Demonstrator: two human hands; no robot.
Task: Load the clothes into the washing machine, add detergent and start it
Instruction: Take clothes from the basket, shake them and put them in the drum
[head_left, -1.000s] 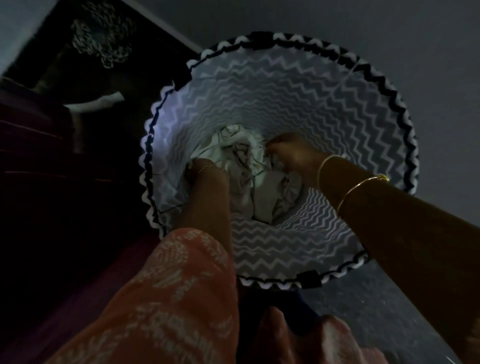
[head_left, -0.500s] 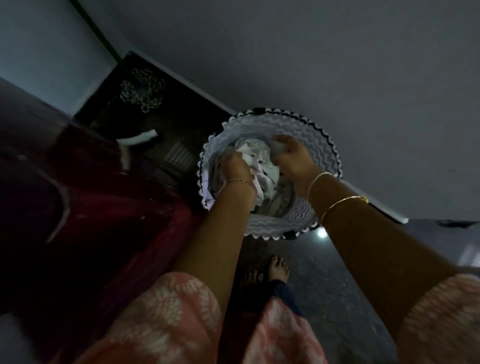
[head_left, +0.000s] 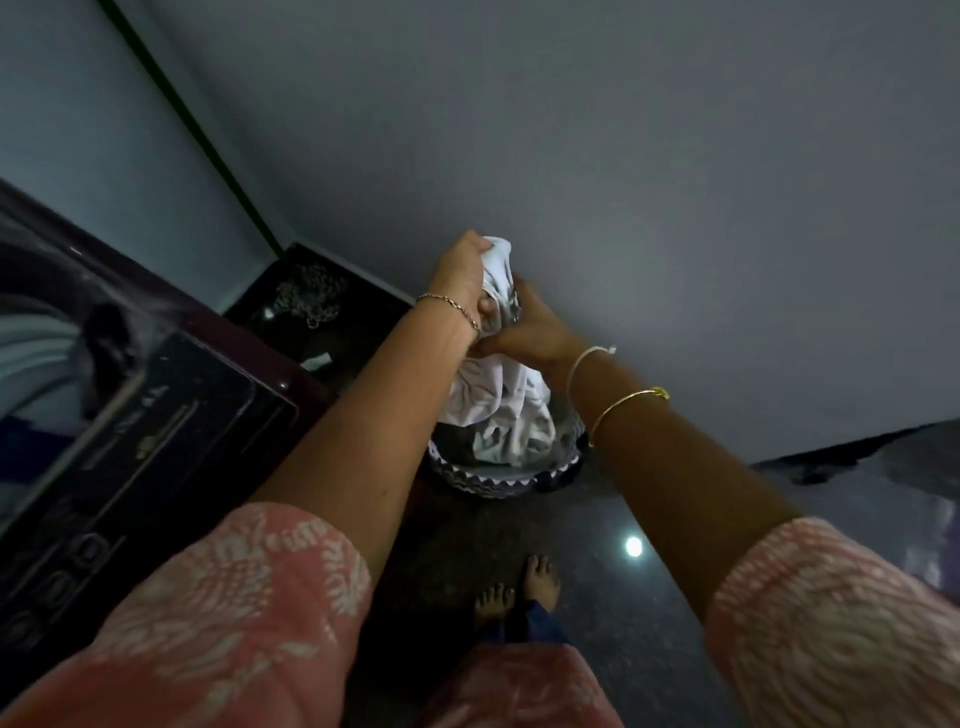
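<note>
Dim grey walls closed in a dark polished floor (head_left: 649, 597), and at its far edge, against the wall, stood a zigzag-patterned laundry basket (head_left: 483, 480). Both hands were together, clenched on one bundle of white clothes (head_left: 498, 410). The left hand (head_left: 460, 280) gripped the top of it, and the right hand (head_left: 530, 330) pinched the cloth just below, so the rest hung down with its tail inside the basket's rim. Gripping high with two hands likely served to draw the whole tangle clear at once. Along the floor's left edge sat the dark washing machine (head_left: 156, 395), just beside the basket, presumably so the load needed only a short swing across. Whether its lid was open could not be told.
</note>
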